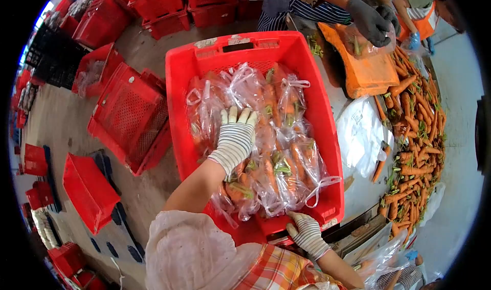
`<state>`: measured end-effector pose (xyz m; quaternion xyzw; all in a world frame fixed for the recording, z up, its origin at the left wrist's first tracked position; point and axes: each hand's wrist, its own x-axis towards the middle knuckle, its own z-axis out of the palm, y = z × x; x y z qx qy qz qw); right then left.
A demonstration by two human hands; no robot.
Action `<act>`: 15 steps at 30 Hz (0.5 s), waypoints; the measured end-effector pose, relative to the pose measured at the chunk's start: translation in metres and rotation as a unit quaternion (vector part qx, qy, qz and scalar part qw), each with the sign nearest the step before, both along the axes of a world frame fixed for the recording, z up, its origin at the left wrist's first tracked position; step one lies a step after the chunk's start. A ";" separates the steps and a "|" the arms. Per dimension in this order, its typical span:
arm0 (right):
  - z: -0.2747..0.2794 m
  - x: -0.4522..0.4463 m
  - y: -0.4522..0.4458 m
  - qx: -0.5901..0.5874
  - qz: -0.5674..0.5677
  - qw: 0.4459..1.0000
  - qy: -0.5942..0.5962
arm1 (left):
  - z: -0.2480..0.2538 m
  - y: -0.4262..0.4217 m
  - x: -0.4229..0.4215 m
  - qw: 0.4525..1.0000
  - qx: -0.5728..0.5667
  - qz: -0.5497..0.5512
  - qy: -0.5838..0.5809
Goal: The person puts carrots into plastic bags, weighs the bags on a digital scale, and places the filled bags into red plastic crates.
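Observation:
A red plastic crate (179,101) in front of me holds several clear plastic bags of carrots (286,170), some with knotted tops. My left hand (236,136), in a striped white glove, lies on the bags near the crate's middle, fingers spread and pointing to the far side. At the crate's near right rim is my right hand (308,233), gloved the same way. Its fingers bend over the rim beside the handle slot, with the thumb close to them.
Loose carrots (417,152) are heaped along the table at right, beside white plastic bags (360,131). Across the table, a co-worker's dark-gloved hand (368,21) holds a bag over an orange scoop-like tray (358,65). Another person stands farther right. Red crates (130,116) cover the floor at left.

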<state>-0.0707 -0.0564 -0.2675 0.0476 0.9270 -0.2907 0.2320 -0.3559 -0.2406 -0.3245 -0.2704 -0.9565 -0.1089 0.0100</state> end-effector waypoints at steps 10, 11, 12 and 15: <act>0.001 -0.007 -0.016 0.067 -0.046 0.997 -0.012 | -0.017 0.006 -0.012 0.996 0.060 -0.050 -0.038; -0.003 -0.004 -0.016 0.070 -0.052 0.996 0.013 | -0.027 0.007 -0.013 0.996 0.070 -0.062 -0.009; -0.006 -0.001 -0.014 0.074 -0.057 0.995 0.037 | -0.036 0.009 -0.013 0.995 0.076 -0.062 0.005; -0.005 0.000 -0.016 0.050 -0.066 0.992 0.097 | -0.041 0.012 -0.008 0.995 0.072 -0.058 0.033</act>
